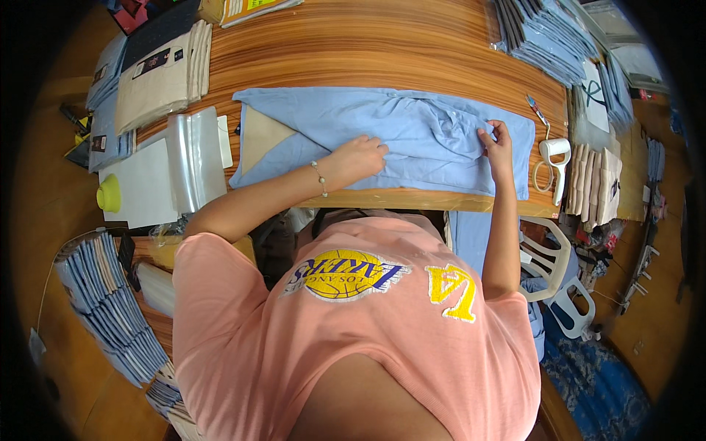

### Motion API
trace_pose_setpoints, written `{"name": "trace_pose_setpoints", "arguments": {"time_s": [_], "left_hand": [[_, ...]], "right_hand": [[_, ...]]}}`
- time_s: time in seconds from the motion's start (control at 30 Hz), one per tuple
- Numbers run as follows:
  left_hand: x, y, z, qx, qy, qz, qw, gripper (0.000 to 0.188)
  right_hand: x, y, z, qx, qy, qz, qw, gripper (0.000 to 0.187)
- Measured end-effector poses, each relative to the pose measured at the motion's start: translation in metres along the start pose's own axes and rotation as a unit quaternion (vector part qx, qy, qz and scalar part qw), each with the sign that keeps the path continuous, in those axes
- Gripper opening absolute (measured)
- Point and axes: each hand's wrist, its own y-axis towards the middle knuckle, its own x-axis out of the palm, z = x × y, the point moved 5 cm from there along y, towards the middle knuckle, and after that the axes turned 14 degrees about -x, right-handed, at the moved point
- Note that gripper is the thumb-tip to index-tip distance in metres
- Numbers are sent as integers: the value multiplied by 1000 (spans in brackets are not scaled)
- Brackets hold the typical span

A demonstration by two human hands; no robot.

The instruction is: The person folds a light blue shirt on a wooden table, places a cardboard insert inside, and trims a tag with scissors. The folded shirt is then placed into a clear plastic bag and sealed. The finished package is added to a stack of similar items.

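Observation:
A light-blue cloth garment (412, 158) lies lengthwise along the near edge of the table, rumpled in its right half. A beige patch (262, 137) shows at its left end, between the blue layers. My left hand (358, 159), with a beaded bracelet at the wrist, rests on the middle of the garment, its fingers curled in and closed on the cloth. Farther right, my right hand (498, 141) pinches a bit of the garment between thumb and fingers near its right end.
Wood-grain table (353, 44). Packed beige garments (158, 84), clear plastic sleeves (197, 158) and a yellow-green round thing (109, 193) lie left. At right are a white lint roller (556, 162), bagged blue garments (544, 40) and a white plastic chair (548, 261).

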Motion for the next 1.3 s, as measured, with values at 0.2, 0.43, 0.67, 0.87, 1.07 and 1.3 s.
{"name": "trace_pose_setpoints", "arguments": {"time_s": [0.2,0.43,0.67,0.87,1.07,1.3], "left_hand": [[-13,-18,22,20,12,34,999,9],[20,-42,17,-12,-106,38,994,12],[29,-46,9,-135,-261,26,956,14],[-24,-50,-119,-266,-397,130,869,22],[-7,-95,-222,-429,-66,63,898,27],[-15,-78,-192,-435,44,204,876,27]], "right_hand": [[-3,-3,-5,-2,15,4,1000,22],[5,-1,1,-5,34,-8,999,24],[11,-3,-18,-16,76,-40,996,29],[6,-7,-15,-20,55,-26,998,29],[-1,-17,-45,-40,80,18,996,27],[-6,-14,-13,-188,-272,76,941,34]]}}
